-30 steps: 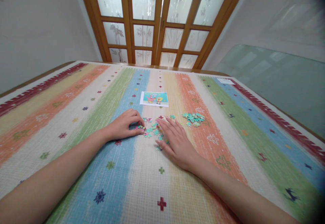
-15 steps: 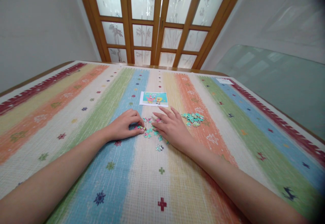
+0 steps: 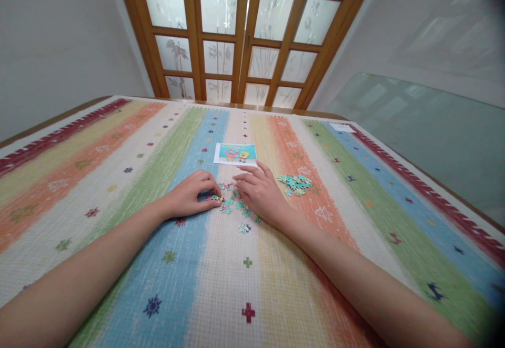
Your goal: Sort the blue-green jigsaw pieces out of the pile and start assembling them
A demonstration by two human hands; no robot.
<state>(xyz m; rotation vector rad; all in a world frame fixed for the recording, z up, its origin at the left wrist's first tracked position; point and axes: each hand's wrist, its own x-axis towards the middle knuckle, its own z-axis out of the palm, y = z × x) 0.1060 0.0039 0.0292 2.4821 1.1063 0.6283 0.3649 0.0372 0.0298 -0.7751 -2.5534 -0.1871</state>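
Observation:
Small colourful puzzle pieces (image 3: 232,205) lie scattered on a striped tablecloth (image 3: 130,190), between my two hands. My left hand (image 3: 189,195) rests on the cloth with fingers curled, its fingertips pinched at a few pieces by its thumb. My right hand (image 3: 258,193) lies over the pieces with fingers loosely bent and apart, touching them. One joined bit (image 3: 244,227) sits alone just below my right hand.
A small reference picture card (image 3: 235,154) lies beyond my hands. A heap of teal pieces (image 3: 295,183) sits to the right. A white slip (image 3: 342,126) lies near the far right corner. Wooden glazed doors (image 3: 236,32) stand behind the table.
My right hand has slid away from me and leftward over the pieces, uncovering the joined bit below it. My left hand has stayed put.

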